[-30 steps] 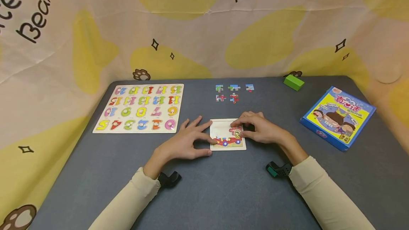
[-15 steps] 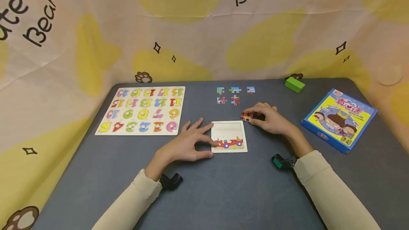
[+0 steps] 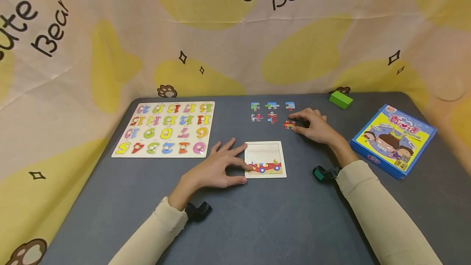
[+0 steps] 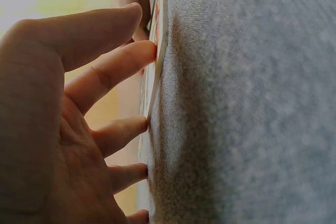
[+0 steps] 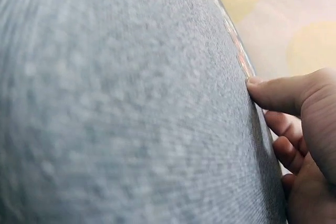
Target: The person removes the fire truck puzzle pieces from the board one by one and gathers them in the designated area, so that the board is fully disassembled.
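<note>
Your right hand [image 3: 314,128] has its thumb against the near right side of a red puzzle piece [image 3: 288,125], with the index fingertip just beyond the piece's far side; you cannot tell whether the two pinch it. The piece looks flat on the table [image 3: 239,224]. Its other fingers are partly hidden in the head view. In the right wrist view the thumb tip is plain, but the table's far edge is a blurred strip where the piece cannot be picked out.

Your left hand [image 3: 217,171] has its fingers spread at the left side of a white puzzle tray [image 3: 263,150]. The index fingertip rests on it and covers the left end of the red car picture along its near edge; the middle fingertip touches its far left corner. The left wrist view shows the tray almost edge-on, its picture unreadable.

Five loose pieces [image 3: 272,118] lie in two rows toward the table's far edge, the red piece nearer you at their right end. A number board [image 3: 176,140] fills the far left corner, a green block [image 3: 341,99] stands by the far edge, and a blue box [image 3: 393,138] lies near the right edge. The near edge is cut off.
</note>
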